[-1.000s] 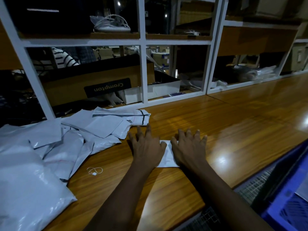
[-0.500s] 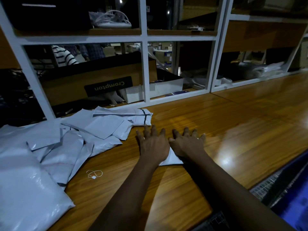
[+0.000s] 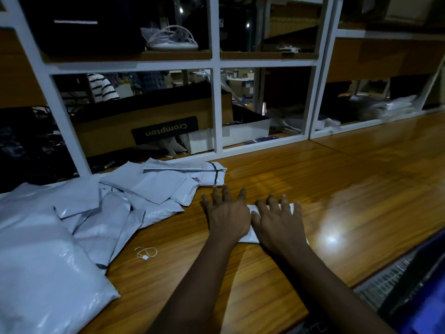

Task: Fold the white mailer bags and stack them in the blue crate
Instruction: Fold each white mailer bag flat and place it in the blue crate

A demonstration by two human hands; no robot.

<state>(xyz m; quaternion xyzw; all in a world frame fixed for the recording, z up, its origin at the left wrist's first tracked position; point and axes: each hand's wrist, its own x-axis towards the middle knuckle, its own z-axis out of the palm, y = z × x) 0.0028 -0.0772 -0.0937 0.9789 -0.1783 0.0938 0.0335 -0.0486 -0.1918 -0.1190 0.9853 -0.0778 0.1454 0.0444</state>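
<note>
Folded white mailer bag [image 3: 249,237] was laid flat on the wooden counter [image 3: 337,189] | left hand [image 3: 226,219] and right hand [image 3: 277,222] were pressed on it side by side, fingers spread straight | unfolded mailer bags [image 3: 144,186] were piled to the left | blue crate [image 3: 433,304] was seen at lower right, beyond the counter edge.

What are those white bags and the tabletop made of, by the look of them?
The white bags look like thin plastic film, smooth and slightly glossy: they crease sharply and catch the light. The tabletop looks like polished wood or a wood-look laminate: it shows grain lines and a bright lamp reflection, but I cannot tell which of the two it is.
</note>
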